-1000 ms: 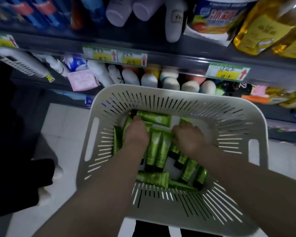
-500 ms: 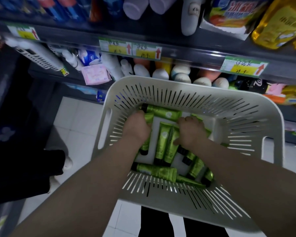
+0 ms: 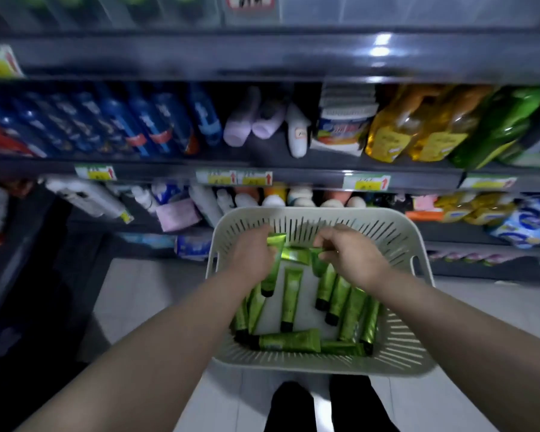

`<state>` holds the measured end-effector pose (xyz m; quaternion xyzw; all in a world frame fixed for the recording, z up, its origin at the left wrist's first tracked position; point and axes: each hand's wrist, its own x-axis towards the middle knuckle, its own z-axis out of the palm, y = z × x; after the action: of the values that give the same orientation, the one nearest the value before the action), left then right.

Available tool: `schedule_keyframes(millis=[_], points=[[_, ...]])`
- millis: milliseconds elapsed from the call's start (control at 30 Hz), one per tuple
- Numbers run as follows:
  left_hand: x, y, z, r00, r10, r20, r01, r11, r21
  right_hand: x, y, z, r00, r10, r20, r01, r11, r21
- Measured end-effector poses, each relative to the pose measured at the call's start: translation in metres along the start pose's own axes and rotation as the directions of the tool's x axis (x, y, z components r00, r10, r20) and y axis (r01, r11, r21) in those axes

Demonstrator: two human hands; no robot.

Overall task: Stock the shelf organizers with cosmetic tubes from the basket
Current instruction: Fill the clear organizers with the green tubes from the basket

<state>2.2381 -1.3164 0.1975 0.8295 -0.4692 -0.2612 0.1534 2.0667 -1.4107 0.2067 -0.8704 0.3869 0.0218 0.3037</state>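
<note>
Starting at the left end of the middle shelf (image 3: 262,165), a row of blue bottles (image 3: 150,126) stands behind the front edge. Price tags (image 3: 240,177) are fixed along that edge. Lower down, white floor tiles (image 3: 131,294) show to the left of the basket (image 3: 396,363).

Left hand (image 3: 253,257): located inside the basket, near its far-left corner. Grip state: holding. The fingers are curled round the upper half of one green tube (image 3: 269,280). The tube is tilted, with the crimped end uppermost and the black cap pointing down.

Loose tubes (image 3: 290,300): lying on the basket floor between and beneath both hands, most with the cap toward the near wall. One crosswise tube (image 3: 289,342) lies along the near wall.

Right hand (image 3: 353,257): located inside the basket, near the far wall and right of centre. Grip state: narrow. The thumb and fingertips pinch the crimped end of a second tube (image 3: 325,285), whose cap end rests among the loose tubes. Motion blur hides the exact contact point.

Yellow bottles (image 3: 387,135) occupy the right end of the middle shelf.
</note>
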Motion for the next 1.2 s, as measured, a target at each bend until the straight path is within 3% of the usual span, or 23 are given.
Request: schedule_keyframes(millis=[233,567,900,1000,1200], points=[[-0.006,0.058,-0.079,0.957,0.211,-0.199,-0.202,0.977,0.063,-0.032,-0.042,-0.09,0.963,-0.098,-0.252,0.075,0.992,-0.099],[-0.028,0.144,-0.197,0.811,0.395,-0.432,-0.4,0.913,0.085,-0.061,-0.093,-0.204,0.81,-0.177,-0.558,0.091,0.98,-0.178],[-0.017,0.23,-0.315,0.656,0.393,-0.645,-0.501,0.865,0.017,-0.058,-0.147,-0.305,0.671,-0.244,-0.7,0.124,0.968,-0.219],[0.001,0.245,-0.334,0.647,0.403,-0.647,-0.461,0.883,0.088,-0.048,-0.158,-0.327,0.633,-0.279,-0.722,0.161,0.96,-0.231],[0.052,0.26,-0.343,0.695,0.366,-0.619,-0.387,0.916,0.107,-0.012,-0.158,-0.354,0.576,-0.289,-0.765,0.207,0.957,-0.205]])
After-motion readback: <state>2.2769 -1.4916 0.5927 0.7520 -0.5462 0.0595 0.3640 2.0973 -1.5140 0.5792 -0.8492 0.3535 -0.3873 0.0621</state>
